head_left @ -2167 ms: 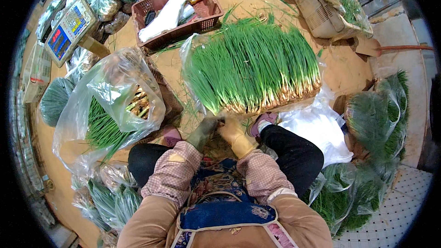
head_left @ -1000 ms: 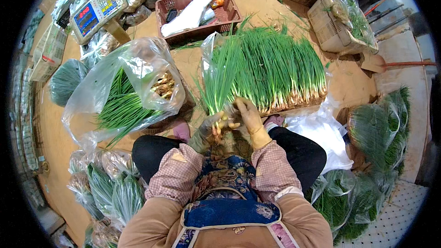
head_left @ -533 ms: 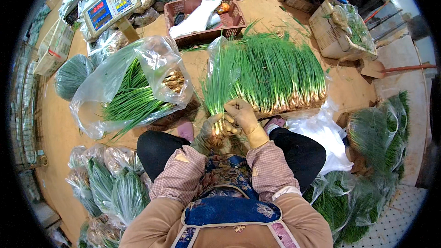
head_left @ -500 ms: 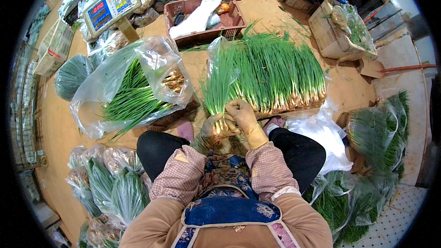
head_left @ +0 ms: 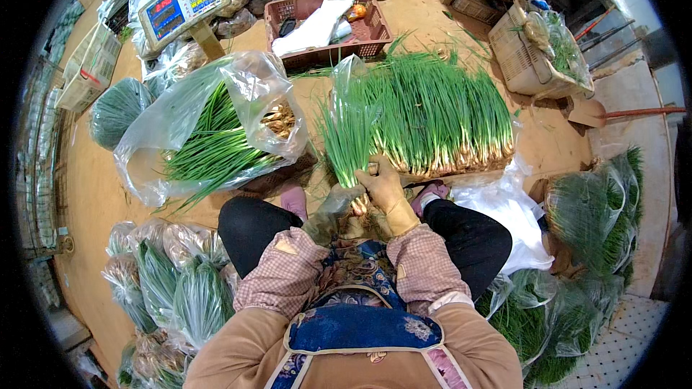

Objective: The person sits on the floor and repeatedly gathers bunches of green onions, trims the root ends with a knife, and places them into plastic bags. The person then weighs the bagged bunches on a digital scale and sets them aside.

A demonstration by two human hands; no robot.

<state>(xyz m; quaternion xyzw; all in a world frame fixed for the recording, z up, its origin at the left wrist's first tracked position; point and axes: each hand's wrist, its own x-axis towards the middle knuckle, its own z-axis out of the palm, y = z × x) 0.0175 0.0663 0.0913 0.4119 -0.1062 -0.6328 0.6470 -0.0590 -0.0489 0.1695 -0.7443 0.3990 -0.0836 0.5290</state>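
Scallions (head_left: 346, 145) are forming one small bunch in front of your lap, just left of the neat row (head_left: 443, 112). Your gloved left hand (head_left: 333, 207) is wrapping closed around it near the roots. Your right hand (head_left: 382, 184) is resting half-curled against the stems; whether its fingers are pinching any, I cannot tell. Judging by the layout, the row is standing as finished, its root ends lining up toward you, while the held bunch is remaining outside it. Loose stalks (head_left: 223, 133) are lying in the gaping plastic bag (head_left: 137, 173) on your left, apparently left to handle.
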